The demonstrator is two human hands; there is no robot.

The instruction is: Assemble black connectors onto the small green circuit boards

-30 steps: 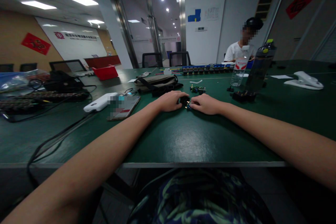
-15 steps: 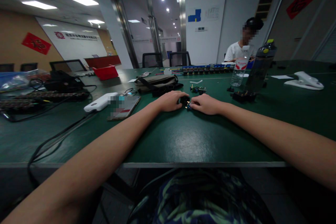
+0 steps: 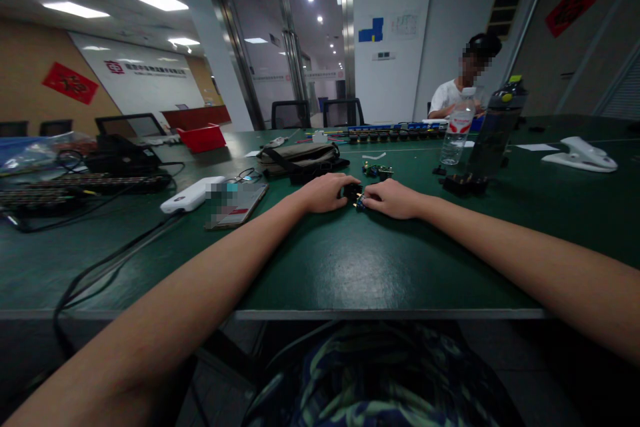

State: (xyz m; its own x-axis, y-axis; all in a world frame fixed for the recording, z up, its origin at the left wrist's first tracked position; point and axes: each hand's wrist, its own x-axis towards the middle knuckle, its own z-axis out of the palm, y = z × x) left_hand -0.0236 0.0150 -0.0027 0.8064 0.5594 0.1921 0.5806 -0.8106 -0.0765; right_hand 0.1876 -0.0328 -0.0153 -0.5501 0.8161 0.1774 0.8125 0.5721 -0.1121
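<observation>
Near the middle of the green table, my left hand has its fingers curled round a small black part. Facing it, my right hand pinches a small circuit piece with light-coloured prongs or pins at its left side. The two pieces are very close together; whether they touch cannot be made out. Just behind my right hand lie more small green circuit parts.
A grey-brown bag, a phone and a white device lie to the left. On the right stand a clear bottle and a dark bottle. A person sits across the table.
</observation>
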